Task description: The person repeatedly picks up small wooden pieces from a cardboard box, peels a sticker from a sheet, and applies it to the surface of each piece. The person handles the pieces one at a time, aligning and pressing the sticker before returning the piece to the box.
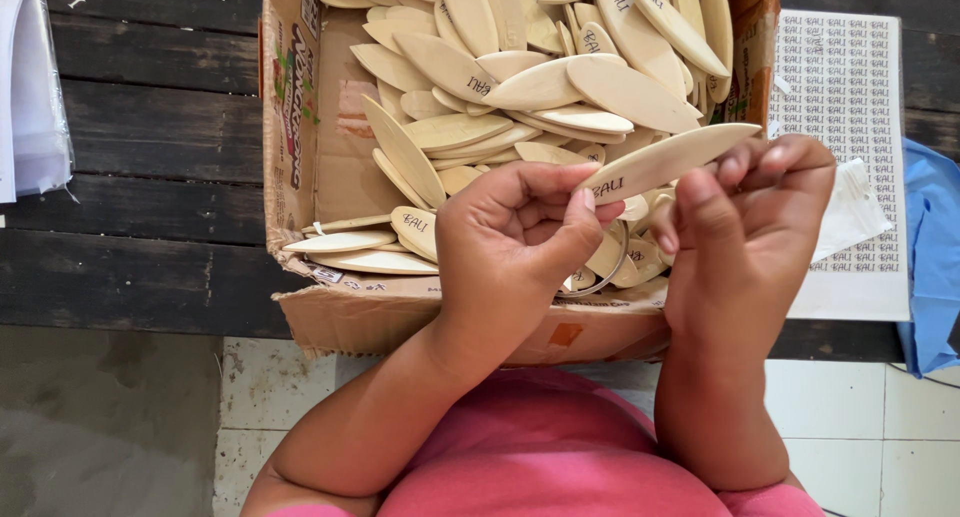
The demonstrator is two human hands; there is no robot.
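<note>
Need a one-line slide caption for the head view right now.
Both hands, left hand and right hand, hold a pointed-oval wooden piece above a cardboard box full of similar pieces.

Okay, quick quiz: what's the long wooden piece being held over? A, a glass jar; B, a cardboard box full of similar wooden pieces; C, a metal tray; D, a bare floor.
B: the wooden piece, pinched between the left hand and right hand, sits above the cardboard box piled with similar leaf-shaped pieces.
</note>
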